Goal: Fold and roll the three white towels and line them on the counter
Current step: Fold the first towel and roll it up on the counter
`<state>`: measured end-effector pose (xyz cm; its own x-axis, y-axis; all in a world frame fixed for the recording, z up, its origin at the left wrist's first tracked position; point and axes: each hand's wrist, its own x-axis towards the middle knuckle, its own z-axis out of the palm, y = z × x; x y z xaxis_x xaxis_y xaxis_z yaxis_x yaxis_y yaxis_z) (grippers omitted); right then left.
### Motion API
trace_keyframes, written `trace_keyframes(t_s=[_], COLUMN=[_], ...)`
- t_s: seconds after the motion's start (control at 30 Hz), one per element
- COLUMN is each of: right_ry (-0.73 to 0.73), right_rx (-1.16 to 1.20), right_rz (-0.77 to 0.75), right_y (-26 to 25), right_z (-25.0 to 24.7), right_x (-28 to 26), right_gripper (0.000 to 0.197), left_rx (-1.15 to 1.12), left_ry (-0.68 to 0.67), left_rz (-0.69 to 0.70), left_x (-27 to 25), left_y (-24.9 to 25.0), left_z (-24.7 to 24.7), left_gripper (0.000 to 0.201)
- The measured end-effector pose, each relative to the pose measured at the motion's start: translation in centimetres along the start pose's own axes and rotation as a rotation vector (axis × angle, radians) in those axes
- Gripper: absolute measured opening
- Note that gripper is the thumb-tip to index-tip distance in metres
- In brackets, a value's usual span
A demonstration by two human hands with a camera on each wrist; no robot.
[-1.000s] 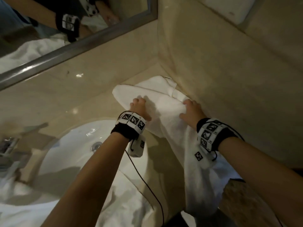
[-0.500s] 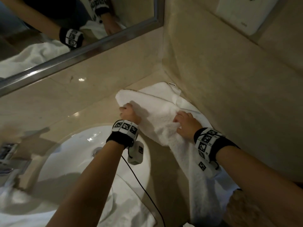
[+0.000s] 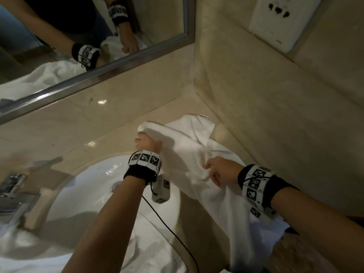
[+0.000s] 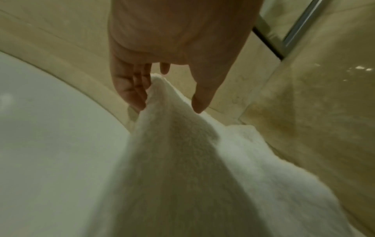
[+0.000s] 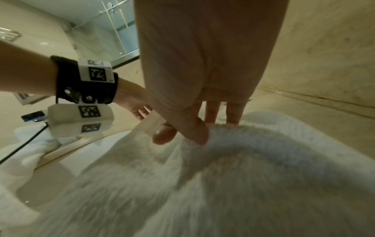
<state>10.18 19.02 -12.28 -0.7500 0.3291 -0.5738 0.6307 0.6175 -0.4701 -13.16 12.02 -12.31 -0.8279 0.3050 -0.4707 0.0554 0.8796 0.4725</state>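
Note:
One white towel (image 3: 189,154) lies on the beige counter (image 3: 110,146) in the corner, its near end hanging over the front edge. My left hand (image 3: 143,138) grips the towel's folded left edge; in the left wrist view a raised ridge of towel (image 4: 182,144) sits between the fingers and thumb of the left hand (image 4: 168,102). My right hand (image 3: 210,170) pinches a bunch of cloth mid-towel; the right wrist view shows the thumb and forefinger of the right hand (image 5: 180,136) closed on the towel (image 5: 243,176). A second white towel (image 3: 141,245) lies crumpled in the sink front.
A white sink basin (image 3: 82,194) fills the left, with a chrome faucet (image 3: 13,186) beyond it and more white cloth (image 3: 11,245) at far left. A mirror (image 3: 78,36) runs along the back wall. The side wall carries a white socket plate (image 3: 281,22).
Both hands moved back from the side wall toward me. The left hand shifted to the towel's left edge and the right drew cloth back, uncovering the labelled far corner.

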Motion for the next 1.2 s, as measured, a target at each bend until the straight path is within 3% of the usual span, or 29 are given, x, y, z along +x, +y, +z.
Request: trace_keyframes(t_s=[0.07,0.17,0.23,0.33,0.47,0.57,0.67,0.8,0.9,0.97,1.07,1.2], right_ry=[-0.086,-0.094,0.007,0.219,0.384,0.264,0.138,0.214,0.207,0.213,0.229,0.279], right_rx=[-0.059,-0.063,-0.010,0.136,0.138,0.095,-0.096,-0.334,-0.345,-0.363,-0.379,-0.381], right_rz=[-0.036,-0.048,0.003,0.130,0.226,0.215,0.184,0.174,0.258,0.265,0.259,0.249], right_y=[-0.2,-0.8,-0.9,-1.3,-2.5,-2.9,-3.1,-3.1,-3.1,-3.2,-3.3,-3.3], right_z=[0.1,0.5,0.7,0.7,0.0,0.0,0.1,0.8,1.1,1.1,1.3,1.4], right_x=[-0.2,-0.3,-0.3,0.2,1.9,3.1,3.4,3.7,4.1,4.4,4.6,4.3], right_gripper=[0.026,0.025,0.017,0.024,0.036,0.045,0.047,0.050,0.061,0.063,0.062,0.058], left_rx=[-0.002,0.066,0.195,0.380,0.678,0.543,0.369,0.175,-0.139,-0.333,-0.517,-0.725], left_ry=[0.018,-0.062,-0.075,-0.080,0.082,0.040,-0.087,-0.214,-0.330,-0.430,-0.536,-0.514], left_rz=[0.021,0.084,0.131,0.186,0.240,0.249,0.068,-0.081,-0.292,-0.387,-0.389,-0.359], left_x=[-0.4,-0.8,-1.1,-1.9,-2.3,-2.3,-2.0,-1.6,-1.1,-1.4,-1.5,-1.2], left_y=[-0.9,-2.5,-3.7,-5.3,-6.0,-5.5,-5.1,-5.6,-7.6,-9.1,-11.1,-12.0], left_z=[0.0,0.1,-0.1,-0.7,-1.4,-1.3,-1.7,-2.1,-1.4,-1.1,0.0,0.7], left_gripper=[0.073,0.057,0.055,0.050,0.047,0.060,0.057,0.064,0.072,0.066,0.055,0.062])
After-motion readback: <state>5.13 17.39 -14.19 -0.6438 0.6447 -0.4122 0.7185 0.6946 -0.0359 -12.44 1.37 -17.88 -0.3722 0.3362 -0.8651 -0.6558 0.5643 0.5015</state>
